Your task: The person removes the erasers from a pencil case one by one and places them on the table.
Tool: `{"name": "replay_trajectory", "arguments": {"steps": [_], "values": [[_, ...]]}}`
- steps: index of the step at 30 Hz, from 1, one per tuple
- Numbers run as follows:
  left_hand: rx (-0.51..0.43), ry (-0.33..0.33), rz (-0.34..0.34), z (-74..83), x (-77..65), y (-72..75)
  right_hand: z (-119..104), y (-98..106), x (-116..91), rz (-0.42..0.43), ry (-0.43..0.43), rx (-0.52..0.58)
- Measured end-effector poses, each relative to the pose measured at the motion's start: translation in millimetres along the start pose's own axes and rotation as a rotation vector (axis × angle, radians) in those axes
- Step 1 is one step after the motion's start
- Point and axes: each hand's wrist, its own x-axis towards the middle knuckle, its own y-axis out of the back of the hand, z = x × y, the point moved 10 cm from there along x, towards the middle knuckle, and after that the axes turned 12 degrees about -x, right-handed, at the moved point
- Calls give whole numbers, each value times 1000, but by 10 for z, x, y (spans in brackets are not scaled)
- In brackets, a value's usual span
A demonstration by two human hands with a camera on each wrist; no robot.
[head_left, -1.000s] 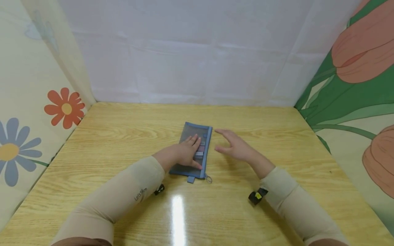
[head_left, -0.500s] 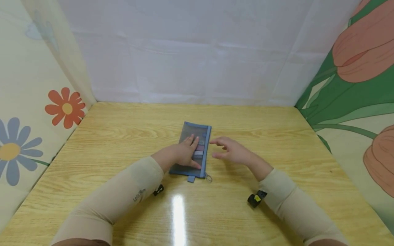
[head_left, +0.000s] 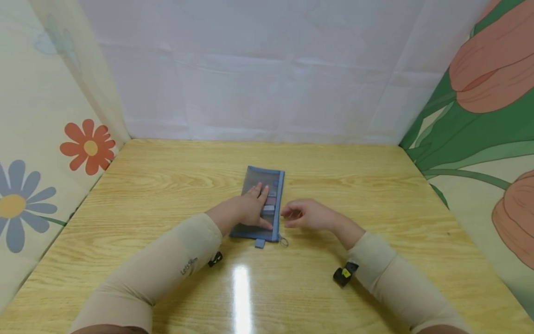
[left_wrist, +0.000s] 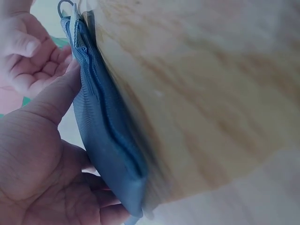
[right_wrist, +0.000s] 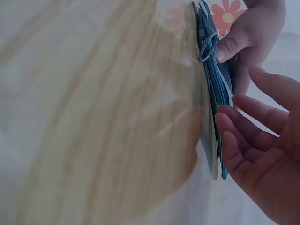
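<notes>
A flat blue-edged mesh zip pouch [head_left: 255, 177] lies on the wooden table, with a pinkish and a whitish item showing dimly through it. My left hand [head_left: 249, 209] rests on the pouch, fingers spread, thumb near the zipper side. A ring-shaped zipper pull [head_left: 284, 241] sits at the near right corner, beside a small fabric tab [head_left: 260, 243]. My right hand [head_left: 310, 214] hovers just right of the zipper edge with loosely bent fingers, holding nothing. In the right wrist view its fingertips [right_wrist: 227, 136] are close to the pouch edge; whether they touch it, I cannot tell.
The wooden table [head_left: 175, 176] runs back to a white cloth backdrop [head_left: 250, 83]. Flower-patterned panels stand at the left [head_left: 37, 116] and right [head_left: 479, 130]. A black wrist camera [head_left: 343, 273] hangs under the right sleeve.
My right hand has come nearer to me and slightly left toward the zipper edge, its fingers bending more. My left hand stays on the pouch, which has shifted slightly left.
</notes>
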Motion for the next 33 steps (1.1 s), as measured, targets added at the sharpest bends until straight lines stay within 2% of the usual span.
{"name": "replay_trajectory", "arguments": {"steps": [8, 17, 22, 27, 33], "values": [[-15, -4, -5, 10, -3, 4, 0, -165, -7, -99, 13, -24], [-13, -2, -7, 2, 5, -9, -101, -239, 11, -109, 53, -129], [-19, 5, -10, -3, -2, -28, -154, -293, 19, -118, 109, -223], [-18, 8, -2, 4, -14, -23, -158, -291, 13, -128, 140, -221], [-6, 10, -7, 17, -15, -10, -77, -261, 29, -137, 81, -240]]}}
